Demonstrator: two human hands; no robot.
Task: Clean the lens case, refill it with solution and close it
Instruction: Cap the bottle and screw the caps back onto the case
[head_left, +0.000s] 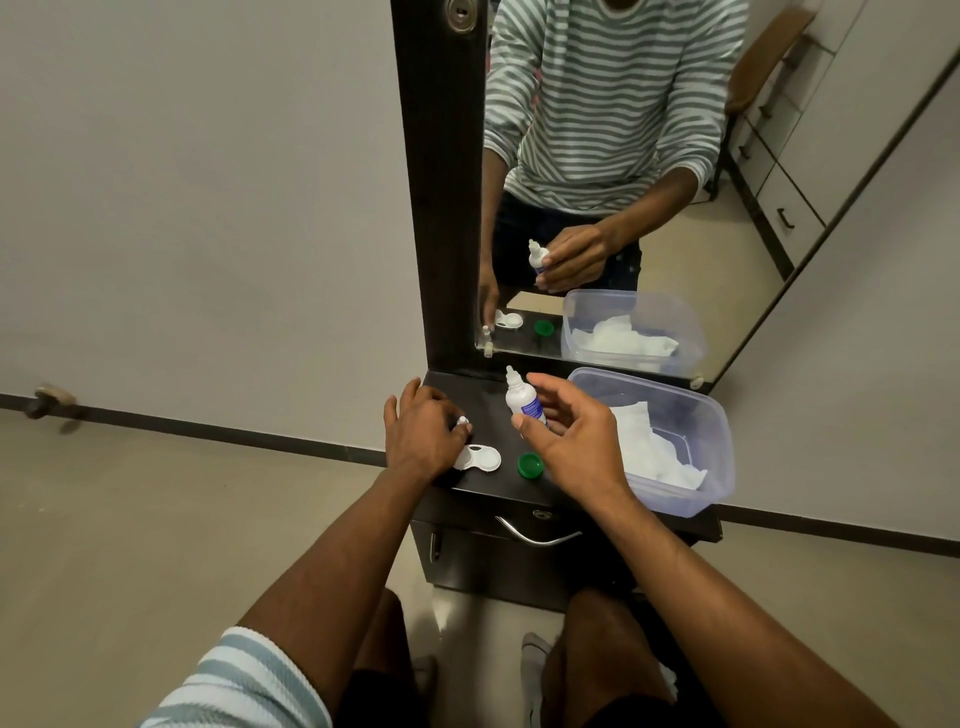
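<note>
A white lens case (480, 458) lies open on the dark dresser top (483, 400), one well partly under my left hand (423, 434). That hand pinches a small white bottle cap (462, 422) between its fingertips just above the case. A green case lid (530, 464) lies to the right of the case. My right hand (569, 441) holds a white solution bottle (522, 400) with a blue label, upright, nozzle uncovered, above the dresser top.
A clear plastic tub (719, 441) with white tissue inside stands at the right of the dresser top. A mirror (623, 182) rises behind it and reflects the scene. A metal drawer handle (537, 535) sits below the front edge.
</note>
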